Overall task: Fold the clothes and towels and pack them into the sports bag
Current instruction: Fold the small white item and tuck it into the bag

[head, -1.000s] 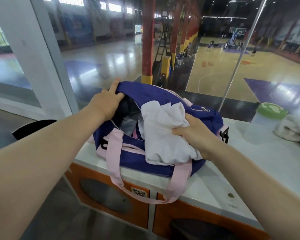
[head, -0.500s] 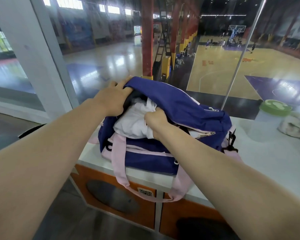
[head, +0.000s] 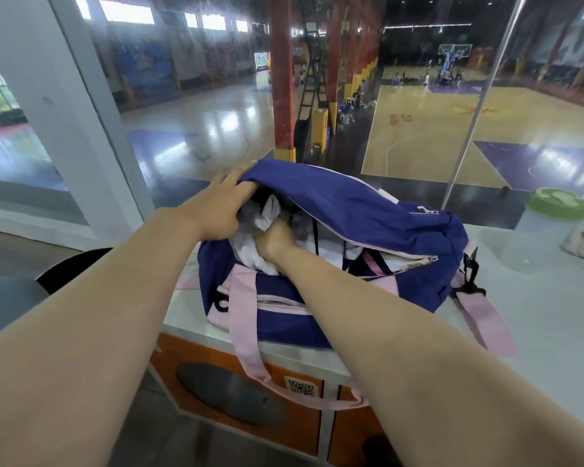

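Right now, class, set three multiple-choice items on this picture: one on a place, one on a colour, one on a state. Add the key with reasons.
1. Where is the bottle?
A. right of the bag
B. inside the bag
C. on the floor

2. What colour are the bag's straps?
A. green
B. pink
C. black

3. What is the right hand doing?
A. resting flat on the counter
B. zipping the bag
C. pushing white cloth into the bag

Key: A, it stands on the counter beside the bag; B, the handle loop is pink; C, its curled fingers grip cloth inside the opening, which the left hand holds up.
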Tool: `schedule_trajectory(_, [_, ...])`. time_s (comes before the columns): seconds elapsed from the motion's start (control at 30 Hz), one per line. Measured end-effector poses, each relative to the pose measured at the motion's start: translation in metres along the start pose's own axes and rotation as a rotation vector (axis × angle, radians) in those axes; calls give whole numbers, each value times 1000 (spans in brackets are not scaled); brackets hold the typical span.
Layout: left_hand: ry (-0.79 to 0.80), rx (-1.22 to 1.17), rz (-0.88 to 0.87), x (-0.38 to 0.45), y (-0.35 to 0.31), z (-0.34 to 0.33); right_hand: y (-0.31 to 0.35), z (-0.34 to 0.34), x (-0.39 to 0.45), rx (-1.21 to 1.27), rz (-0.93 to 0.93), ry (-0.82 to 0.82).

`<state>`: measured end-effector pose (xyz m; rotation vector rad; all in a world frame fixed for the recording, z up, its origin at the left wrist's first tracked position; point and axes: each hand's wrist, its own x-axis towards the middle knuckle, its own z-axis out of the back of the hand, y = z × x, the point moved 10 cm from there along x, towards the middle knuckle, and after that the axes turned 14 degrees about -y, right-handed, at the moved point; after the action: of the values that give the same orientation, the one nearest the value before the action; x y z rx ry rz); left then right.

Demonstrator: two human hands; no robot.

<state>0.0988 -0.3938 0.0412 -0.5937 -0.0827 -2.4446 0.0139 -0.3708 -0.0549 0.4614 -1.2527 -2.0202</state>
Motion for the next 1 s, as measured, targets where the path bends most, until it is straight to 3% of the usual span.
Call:
schedule_trajectory(0.13, [19, -40, -7, 1, 1, -4, 1, 10, 2, -13, 25, -92])
schedule_trajectory(0.23, [40, -37, -15, 1, 3, -4, 5, 5, 1, -88, 74, -53])
schedule_trajectory(0.3, [51, -22, 7, 0, 5, -3, 22, 15, -6, -282, 243, -104])
schedule_trajectory(0.4, [60, -16, 23, -1, 2, 1, 57, 24, -36, -523, 683, -195])
schedule_trajectory(0.47, [71, -15, 28, -1, 2, 1, 63, 4, -64, -586, 970, -16])
schedule_trajectory(0.5, [81, -9, 25, -2, 1, 0, 56, -7, -70, -605, 1008, 115])
schedule_trajectory(0.57, [94, 14, 15, -5, 0, -2, 40, -22, -65, -669, 940, 297])
schedule_trajectory(0.7, [111, 13, 22, -7, 4, -7, 32, -40, -45, -720, 787, 419])
schedule_trajectory(0.83, [129, 3, 44, -6, 6, -5, 23, -50, -36, -652, 592, 434])
schedule_trajectory(1.0, [118, 32, 18, -12, 14, -11, 19, -55, -45, -833, 657, 468])
